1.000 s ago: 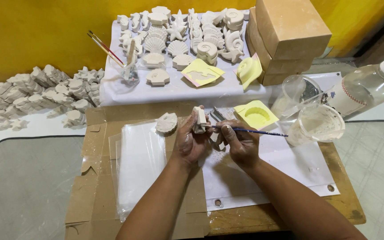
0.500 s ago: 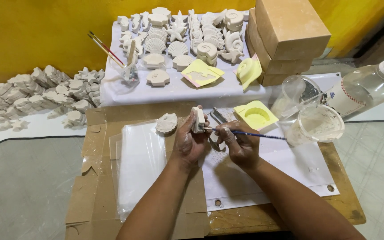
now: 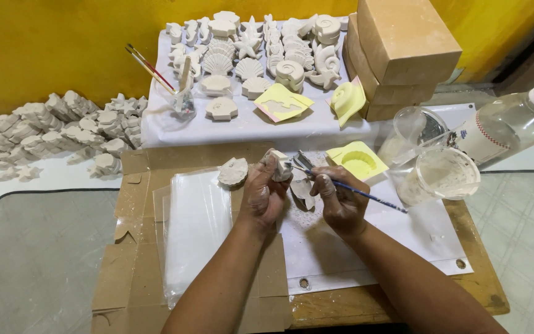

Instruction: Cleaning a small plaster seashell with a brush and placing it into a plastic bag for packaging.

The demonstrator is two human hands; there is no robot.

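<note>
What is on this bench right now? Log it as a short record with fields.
left hand: left hand grips a small white plaster piece
right hand: right hand holds a thin blue brush, tip at the piece
near the hands: another plaster shell; yellow mould; plastic cup; clear bottle
surface: white sheet over cardboard
behind: rows of plaster shells on a white tray; stacked boxes

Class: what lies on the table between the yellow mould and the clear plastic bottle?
In the head view, two clear plastic cups stand between the yellow mould and the bottle.
</note>
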